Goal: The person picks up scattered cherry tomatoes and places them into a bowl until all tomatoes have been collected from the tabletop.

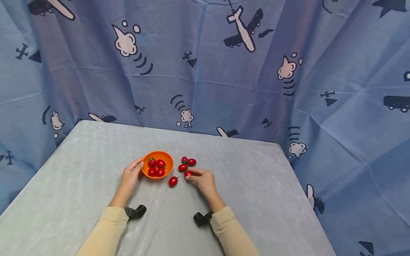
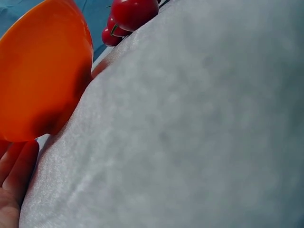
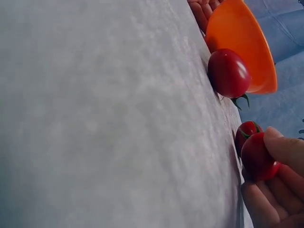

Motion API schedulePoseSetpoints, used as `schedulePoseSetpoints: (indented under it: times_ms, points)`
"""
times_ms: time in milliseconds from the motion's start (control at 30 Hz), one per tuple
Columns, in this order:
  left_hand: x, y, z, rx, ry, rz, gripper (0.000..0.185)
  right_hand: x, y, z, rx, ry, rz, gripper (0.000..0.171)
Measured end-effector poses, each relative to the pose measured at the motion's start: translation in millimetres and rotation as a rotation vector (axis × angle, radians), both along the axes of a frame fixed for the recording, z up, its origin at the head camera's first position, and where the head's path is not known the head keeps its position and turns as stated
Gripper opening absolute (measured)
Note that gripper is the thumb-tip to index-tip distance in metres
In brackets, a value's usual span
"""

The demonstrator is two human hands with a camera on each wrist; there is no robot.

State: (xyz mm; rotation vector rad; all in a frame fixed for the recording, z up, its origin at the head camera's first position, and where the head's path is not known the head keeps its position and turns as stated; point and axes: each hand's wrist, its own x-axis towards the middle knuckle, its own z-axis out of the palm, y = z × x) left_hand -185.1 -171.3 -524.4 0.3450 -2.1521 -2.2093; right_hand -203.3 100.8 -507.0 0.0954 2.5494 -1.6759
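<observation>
Your right hand [image 1: 205,180] sits just right of centre in the head view, thumb and fingertips pinched on one cherry tomato [image 1: 188,174]. The right wrist view confirms the grip: the tomato [image 3: 257,157] is held between thumb and fingertips at the lower right of that frame.

The orange bowl [image 1: 167,167] lies to the left of the pinched tomato and slightly higher in the frame, near but not touching it. Four tomatoes already rest inside the bowl. Your left hand [image 1: 131,176] rests against the bowl's left rim, fingers relaxed and straight, holding nothing.

Loose tomatoes occupy the gap between the right hand and the bowl: one [image 1: 173,181] lies lower left of the pinched fruit, close to the bowl's lower right edge; three more [image 1: 183,167] lie just above the right hand.

The right hand is the nearer one to all loose fruit. Judged from this layout, the direct line to the bowl runs leftward between these loose tomatoes on the desk [image 1: 256,199]
</observation>
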Motion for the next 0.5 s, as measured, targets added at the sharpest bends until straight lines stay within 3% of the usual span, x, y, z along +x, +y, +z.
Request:
schedulePoseSetpoints:
  times_ms: [300, 500]
  points:
    - [4.2, -3.4, 8.9, -0.04, -0.047, -0.004, 0.052, 8.8, 8.3, 6.2, -0.041, 0.004, 0.015, 0.034]
    - [5.5, -0.3, 6.1, -0.032, -0.042, -0.03, 0.054, 11.3, 15.6, 9.6, -0.036, 0.012, -0.027, 0.033]
